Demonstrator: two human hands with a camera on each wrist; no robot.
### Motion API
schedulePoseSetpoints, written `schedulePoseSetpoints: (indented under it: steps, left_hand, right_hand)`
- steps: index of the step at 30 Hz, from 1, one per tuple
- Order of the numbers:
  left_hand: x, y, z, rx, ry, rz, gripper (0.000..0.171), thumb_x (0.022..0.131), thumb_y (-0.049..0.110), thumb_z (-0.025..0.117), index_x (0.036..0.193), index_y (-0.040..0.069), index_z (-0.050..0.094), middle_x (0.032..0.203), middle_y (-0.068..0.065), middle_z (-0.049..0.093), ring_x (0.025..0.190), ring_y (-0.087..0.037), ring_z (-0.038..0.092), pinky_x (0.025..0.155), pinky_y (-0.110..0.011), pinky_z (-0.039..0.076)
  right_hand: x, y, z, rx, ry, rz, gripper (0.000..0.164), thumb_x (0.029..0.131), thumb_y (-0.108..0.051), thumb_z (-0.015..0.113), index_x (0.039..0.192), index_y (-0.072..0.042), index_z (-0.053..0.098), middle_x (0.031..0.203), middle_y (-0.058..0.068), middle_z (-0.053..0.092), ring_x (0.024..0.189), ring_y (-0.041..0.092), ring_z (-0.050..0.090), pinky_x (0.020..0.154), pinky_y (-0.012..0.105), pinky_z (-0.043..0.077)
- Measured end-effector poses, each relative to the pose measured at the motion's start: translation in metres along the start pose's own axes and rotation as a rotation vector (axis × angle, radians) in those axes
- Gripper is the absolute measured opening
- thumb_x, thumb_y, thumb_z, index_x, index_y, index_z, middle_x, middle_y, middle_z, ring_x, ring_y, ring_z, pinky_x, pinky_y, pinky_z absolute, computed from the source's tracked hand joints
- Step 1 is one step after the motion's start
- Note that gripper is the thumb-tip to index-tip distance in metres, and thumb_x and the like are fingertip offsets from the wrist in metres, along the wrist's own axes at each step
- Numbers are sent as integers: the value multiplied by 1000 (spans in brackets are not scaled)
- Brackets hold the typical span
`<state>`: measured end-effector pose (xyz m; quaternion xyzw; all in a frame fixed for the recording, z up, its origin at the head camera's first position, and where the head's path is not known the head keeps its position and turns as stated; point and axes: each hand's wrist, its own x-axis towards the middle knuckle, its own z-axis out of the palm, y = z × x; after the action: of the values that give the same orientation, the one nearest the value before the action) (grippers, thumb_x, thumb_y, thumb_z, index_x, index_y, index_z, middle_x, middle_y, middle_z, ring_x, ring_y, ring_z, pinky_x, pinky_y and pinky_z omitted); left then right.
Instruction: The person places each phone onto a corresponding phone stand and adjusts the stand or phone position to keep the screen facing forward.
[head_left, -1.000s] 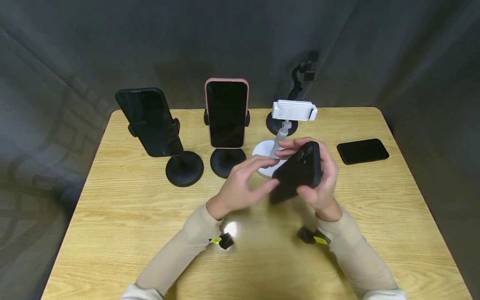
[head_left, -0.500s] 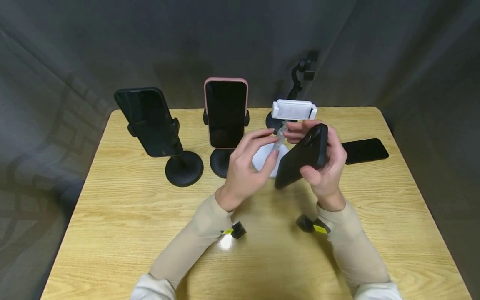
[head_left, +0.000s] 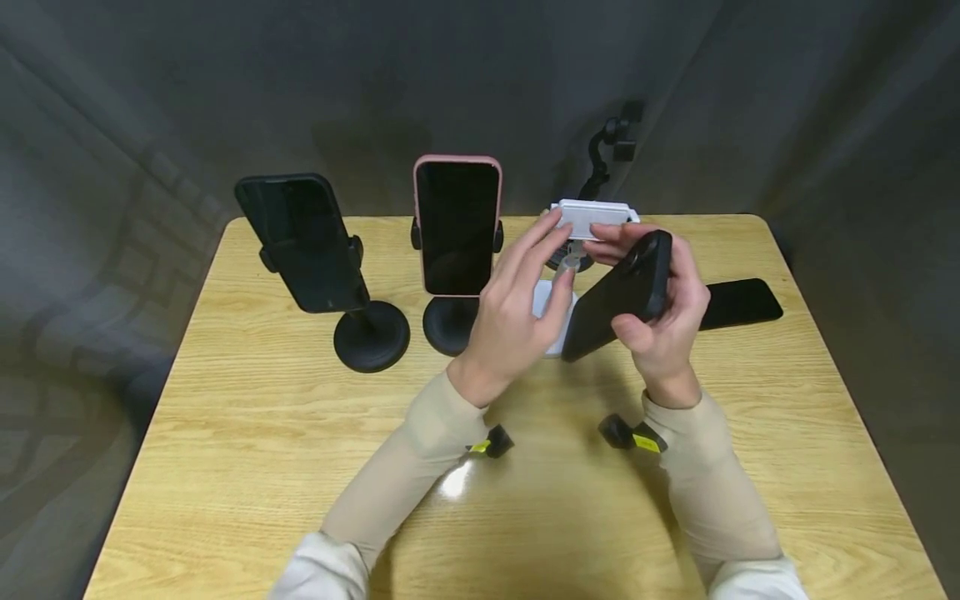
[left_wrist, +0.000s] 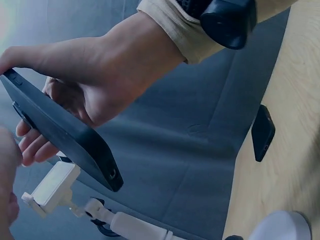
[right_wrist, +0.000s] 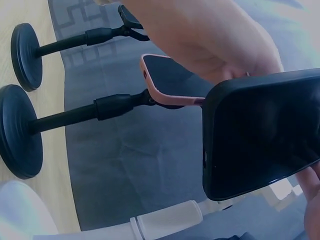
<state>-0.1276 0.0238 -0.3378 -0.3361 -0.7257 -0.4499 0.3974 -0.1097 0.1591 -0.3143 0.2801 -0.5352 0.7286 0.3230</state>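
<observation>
My right hand (head_left: 671,325) grips a phone in a black case (head_left: 615,304), tilted, its camera side facing left in the head view. The phone's dark screen (right_wrist: 265,132) shows in the right wrist view. My left hand (head_left: 513,312) is to the left of the phone with its fingers extended, their tips at the left end of the white clamp (head_left: 600,217) of a phone stand. Whether they touch the clamp cannot be told. Beneath the hands lies the stand's white round base (head_left: 553,329); the hands hide much of its grey-white post (left_wrist: 137,227).
Two black stands on the left hold a black phone (head_left: 303,242) and a pink-cased phone (head_left: 458,225). Behind the white stand rises another black stand (head_left: 596,162). A black phone (head_left: 742,302) lies flat on the wooden table (head_left: 247,450) at right.
Both hands have moved away from me, toward the white clamp, the right one carrying the black phone. My left fingertips have risen from beside the post to the clamp's level.
</observation>
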Motion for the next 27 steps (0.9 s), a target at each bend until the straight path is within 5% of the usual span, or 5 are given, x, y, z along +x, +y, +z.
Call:
schedulePoseSetpoints:
  steps: [13, 27]
  left_hand:
    - [13, -2, 11, 155, -109, -174, 44, 99, 15, 44, 136, -10, 43, 141, -25, 43, 135, -18, 31, 112, -26, 25]
    - [20, -7, 17, 187, -72, -181, 37, 99, 18, 46, 125, -6, 56, 124, -19, 59, 117, -18, 53, 101, -20, 38]
  right_hand:
    - [18, -1, 1, -87, 8, -36, 81, 58, -44, 84, 106, 15, 55, 103, 25, 67, 94, 37, 63, 93, 42, 49]
    - [36, 12, -6, -249, -43, 12, 78, 63, -49, 81, 111, 8, 58, 106, 21, 68, 99, 33, 62, 85, 32, 47]
